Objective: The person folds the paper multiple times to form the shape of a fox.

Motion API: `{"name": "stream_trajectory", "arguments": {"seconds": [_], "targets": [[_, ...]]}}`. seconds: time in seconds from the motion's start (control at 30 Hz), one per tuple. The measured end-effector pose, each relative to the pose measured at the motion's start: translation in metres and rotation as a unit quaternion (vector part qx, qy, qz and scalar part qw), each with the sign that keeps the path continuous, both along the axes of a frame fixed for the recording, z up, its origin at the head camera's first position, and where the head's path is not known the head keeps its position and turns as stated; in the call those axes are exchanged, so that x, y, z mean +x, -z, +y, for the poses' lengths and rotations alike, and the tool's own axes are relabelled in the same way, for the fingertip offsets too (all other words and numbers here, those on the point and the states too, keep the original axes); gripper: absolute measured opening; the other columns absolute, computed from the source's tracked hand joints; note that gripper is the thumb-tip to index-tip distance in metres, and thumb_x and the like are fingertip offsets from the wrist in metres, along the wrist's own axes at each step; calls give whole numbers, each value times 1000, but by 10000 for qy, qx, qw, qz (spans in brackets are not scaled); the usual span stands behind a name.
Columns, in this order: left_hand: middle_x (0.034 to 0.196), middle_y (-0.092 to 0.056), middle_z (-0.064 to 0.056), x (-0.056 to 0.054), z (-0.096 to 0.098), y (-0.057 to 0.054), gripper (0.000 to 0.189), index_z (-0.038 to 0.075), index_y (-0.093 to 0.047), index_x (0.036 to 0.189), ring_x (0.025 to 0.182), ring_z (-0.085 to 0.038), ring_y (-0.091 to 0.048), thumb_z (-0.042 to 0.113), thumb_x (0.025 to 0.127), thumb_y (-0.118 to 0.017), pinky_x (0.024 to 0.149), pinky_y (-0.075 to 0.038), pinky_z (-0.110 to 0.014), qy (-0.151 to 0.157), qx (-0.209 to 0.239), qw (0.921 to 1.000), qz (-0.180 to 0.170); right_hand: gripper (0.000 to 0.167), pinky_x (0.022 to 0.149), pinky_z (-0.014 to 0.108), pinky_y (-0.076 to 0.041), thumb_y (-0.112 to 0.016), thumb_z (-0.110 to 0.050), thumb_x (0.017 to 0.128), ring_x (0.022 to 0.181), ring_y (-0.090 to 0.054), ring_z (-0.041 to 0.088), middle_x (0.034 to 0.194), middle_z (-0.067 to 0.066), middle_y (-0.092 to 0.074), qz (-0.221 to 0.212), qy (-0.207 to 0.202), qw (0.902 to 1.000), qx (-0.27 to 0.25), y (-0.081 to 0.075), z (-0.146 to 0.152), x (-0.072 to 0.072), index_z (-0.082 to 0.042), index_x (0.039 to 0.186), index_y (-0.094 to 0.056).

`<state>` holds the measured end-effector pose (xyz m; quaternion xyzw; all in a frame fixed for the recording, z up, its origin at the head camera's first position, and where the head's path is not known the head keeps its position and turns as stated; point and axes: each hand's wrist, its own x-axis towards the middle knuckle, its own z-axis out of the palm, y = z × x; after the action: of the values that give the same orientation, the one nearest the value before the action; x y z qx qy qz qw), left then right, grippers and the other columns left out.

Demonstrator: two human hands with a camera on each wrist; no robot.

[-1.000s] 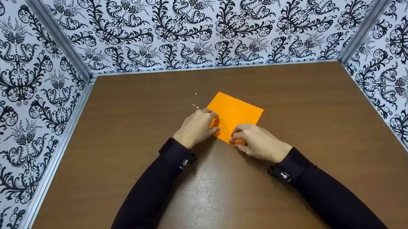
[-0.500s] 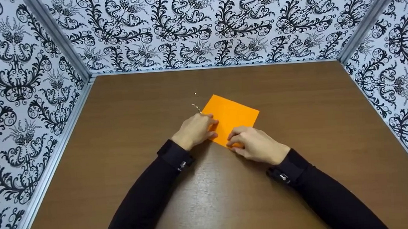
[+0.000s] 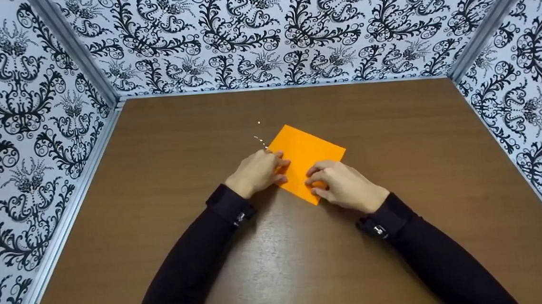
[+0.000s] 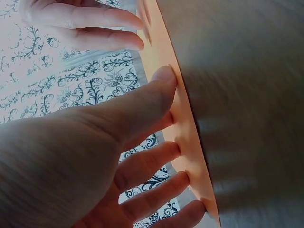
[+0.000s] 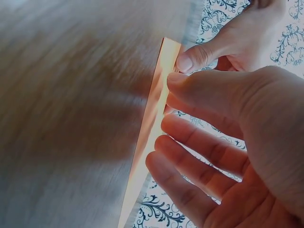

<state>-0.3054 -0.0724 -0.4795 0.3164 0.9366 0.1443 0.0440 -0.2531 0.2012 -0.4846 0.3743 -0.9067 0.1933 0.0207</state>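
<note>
An orange square sheet of paper (image 3: 306, 144) lies flat on the brown wooden table, turned at an angle. My left hand (image 3: 256, 171) is at its left side, and the fingertips and thumb tip rest on the sheet. In the left wrist view, the left fingers (image 4: 152, 159) are spread along the paper without gripping it. Over the sheet's near right part, my right hand (image 3: 345, 185) touches the surface with its fingertips. The right wrist view shows the right fingers (image 5: 190, 156) slightly bent, thumb near the index finger. The paper's near corner points toward me, uncovered.
Small bright specks (image 3: 260, 141) show on the table (image 3: 193, 129) just beyond the left hand. Walls with a black scroll pattern (image 3: 262, 33) enclose the back and both sides. Grey metal posts (image 3: 73, 46) stand at the corners. Dark sleeves cover both forearms.
The paper has shifted slightly left and toward me. My right hand has drawn back from the near corner, which now shows. The left hand has moved slightly left.
</note>
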Motion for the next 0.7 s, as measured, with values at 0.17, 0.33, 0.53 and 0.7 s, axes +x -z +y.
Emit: {"name": "stream_trajectory", "arguments": {"seconds": [0.17,0.33,0.53,0.7], "targets": [[152,-81,-15,-1,-2,-2,48,10,-82,149,130,-41,-82,33,108,-89,112,-70,-52,162,53,9999,28,19,100,47,-73,-89,-14,108,118,-83,32,132,13,-84,-19,31,10000,48,-1,0,0,-4,124,-91],[164,-74,-17,0,-2,-3,49,11,-81,151,139,-40,-80,32,108,-89,116,-68,-51,73,61,9999,-133,19,103,48,-73,-89,-15,108,118,-83,32,132,13,-84,-102,52,9999,71,0,-1,1,-4,124,-91],[171,-67,-19,2,-2,-2,53,13,-76,157,149,-42,-74,32,109,-88,122,-65,-53,-85,42,9996,-272,18,102,48,-73,-89,-14,107,116,-84,32,130,14,-84,-51,7,10000,78,3,-3,2,-4,122,-91],[172,-67,-18,2,-1,-2,52,13,-77,157,148,-41,-75,33,110,-87,120,-66,-52,-112,14,9995,-279,15,94,43,-74,-90,-12,106,105,-83,27,119,12,-85,110,-50,9998,141,2,-5,5,-4,119,-91]]}}
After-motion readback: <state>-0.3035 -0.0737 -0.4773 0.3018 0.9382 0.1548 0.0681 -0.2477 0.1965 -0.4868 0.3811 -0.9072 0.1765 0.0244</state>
